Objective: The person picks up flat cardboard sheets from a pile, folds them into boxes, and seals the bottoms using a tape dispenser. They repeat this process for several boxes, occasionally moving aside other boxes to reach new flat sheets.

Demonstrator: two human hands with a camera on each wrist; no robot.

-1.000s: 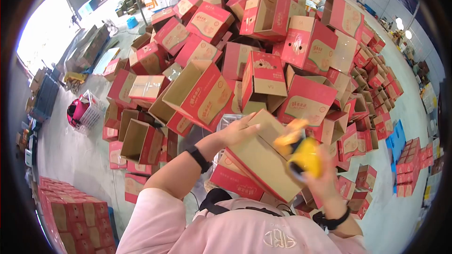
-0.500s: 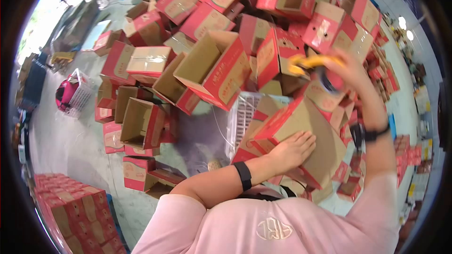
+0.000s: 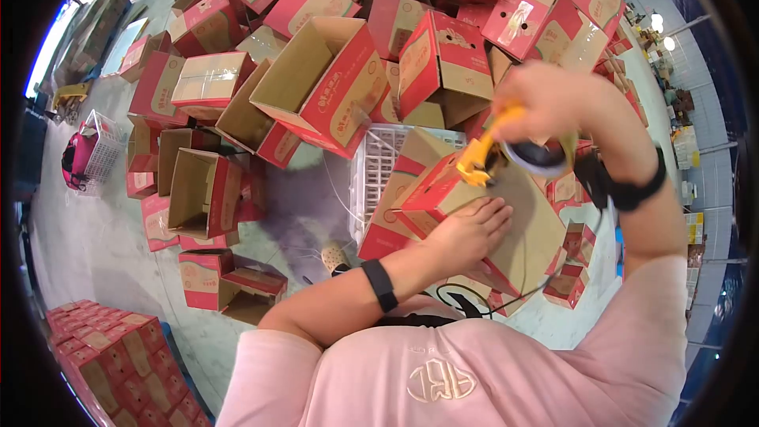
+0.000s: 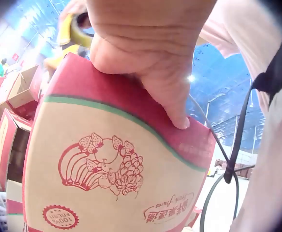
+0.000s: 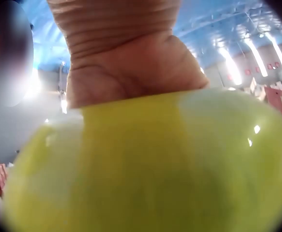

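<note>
A red and tan cardboard carton (image 3: 534,225) stands in front of the person, its plain tan face turned up. My left hand (image 3: 472,231) rests on that face with fingers extended. In the left wrist view the left thumb reaches down over the carton's printed side (image 4: 107,159), which bears a fruit drawing. My right hand (image 3: 545,103) grips a yellow tape dispenser (image 3: 484,160), its head right at the carton's far edge. Close up in the right wrist view, the shiny yellow-green tape roll (image 5: 136,164) sits below the right hand (image 5: 126,70).
A white plastic crate (image 3: 365,190) stands left of the carton. Beyond lies a heap of cartons, among them an upturned open one (image 3: 340,99). A block of stacked red cartons (image 3: 118,356) is at lower left. A black cable (image 3: 522,289) hangs by the person's waist.
The carton has turned, and the left hand has shifted from its far corner onto its upper face. The right hand swung the tape dispenser away, then back to the carton's far edge.
</note>
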